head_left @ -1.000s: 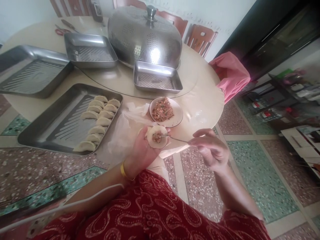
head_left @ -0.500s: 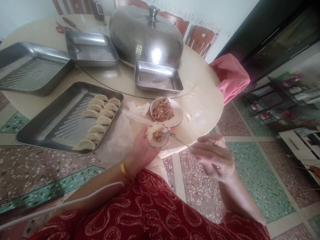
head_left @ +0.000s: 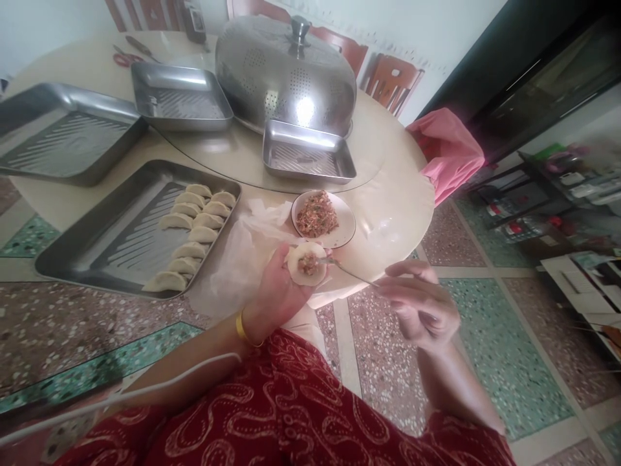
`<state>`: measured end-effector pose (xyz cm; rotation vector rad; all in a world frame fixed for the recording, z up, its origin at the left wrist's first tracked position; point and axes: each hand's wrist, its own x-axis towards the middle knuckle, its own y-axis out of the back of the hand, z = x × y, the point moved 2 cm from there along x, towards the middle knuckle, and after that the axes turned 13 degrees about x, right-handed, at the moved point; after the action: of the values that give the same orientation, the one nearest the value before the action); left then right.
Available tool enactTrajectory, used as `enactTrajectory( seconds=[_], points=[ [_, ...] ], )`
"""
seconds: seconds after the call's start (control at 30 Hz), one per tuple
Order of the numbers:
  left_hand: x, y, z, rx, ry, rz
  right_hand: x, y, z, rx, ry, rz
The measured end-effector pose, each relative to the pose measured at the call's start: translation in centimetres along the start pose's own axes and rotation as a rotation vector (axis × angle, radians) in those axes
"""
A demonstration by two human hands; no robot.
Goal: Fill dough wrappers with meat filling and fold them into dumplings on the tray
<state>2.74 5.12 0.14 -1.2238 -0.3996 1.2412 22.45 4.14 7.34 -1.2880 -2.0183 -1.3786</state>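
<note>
The left hand [head_left: 274, 294] lies cupped, palm up, just off the near edge of the counter [head_left: 388, 188], cradling a round dumpling wrapper [head_left: 306, 263] with a dab of filling at its middle. The right hand [head_left: 422, 304] pinches the handle of a slim spoon [head_left: 347, 270] between thumb and fingertips, its tip resting on that filling. The wrapper looks thin, soft and limp, likely to tear or stick if pulled; I'd judge it best supported from beneath and taken by its bare rim, away from the wet middle.

Just beyond the wrapper sits a small plate [head_left: 345, 228] heaped with minced filling, with a crumpled plastic sheet [head_left: 242, 252] to the wrapper's left. Farther left, a steel tray [head_left: 97, 252] carries folded dumplings [head_left: 194, 236] along its right side; the rest of it is bare. Behind the plate stand a smaller tray [head_left: 307, 154] and a domed steel cover [head_left: 286, 74]. To the right of the wrapper the counter's edge drops to tiled floor [head_left: 485, 336], so the spoon hand works over open air.
</note>
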Motion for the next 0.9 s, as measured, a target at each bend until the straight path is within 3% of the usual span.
enactTrajectory(
  seconds=[0.1, 0.27, 0.4, 0.47, 0.57, 0.7, 0.8, 0.9],
  points=[
    [0.0, 0.0, -0.1, 0.004, 0.020, 0.010, 0.0, 0.2, 0.1, -0.004, -0.005, 0.052],
    [0.0, -0.4, -0.2, 0.014, 0.044, 0.021, -0.4, -0.2, 0.7, 0.037, -0.067, 0.032],
    [0.1, -0.5, -0.2, 0.036, 0.054, 0.058, -1.3, 0.1, 1.8, 0.057, -0.093, 0.203],
    [0.1, -0.5, -0.2, 0.048, 0.052, 0.053, -1.8, 0.2, 3.1, 0.068, -0.205, 0.335],
    [0.0, -0.6, -0.3, 0.058, 0.046, 0.017, -2.5, -0.3, 6.2, 0.109, -0.496, 0.489],
    [-0.2, -1.1, -0.4, 0.054, 0.077, -0.004, -3.1, -2.4, 10.5, 0.215, -0.844, 0.519],
    [-0.3, -1.3, -0.4, 0.069, 0.106, 0.003, -3.3, -3.9, 11.7, 0.233, -0.888, 0.489],
    [-0.2, -1.2, -0.5, 0.094, 0.109, 0.003, -4.0, -4.4, 11.0, 0.202, -0.885, 0.446]
  ],
)
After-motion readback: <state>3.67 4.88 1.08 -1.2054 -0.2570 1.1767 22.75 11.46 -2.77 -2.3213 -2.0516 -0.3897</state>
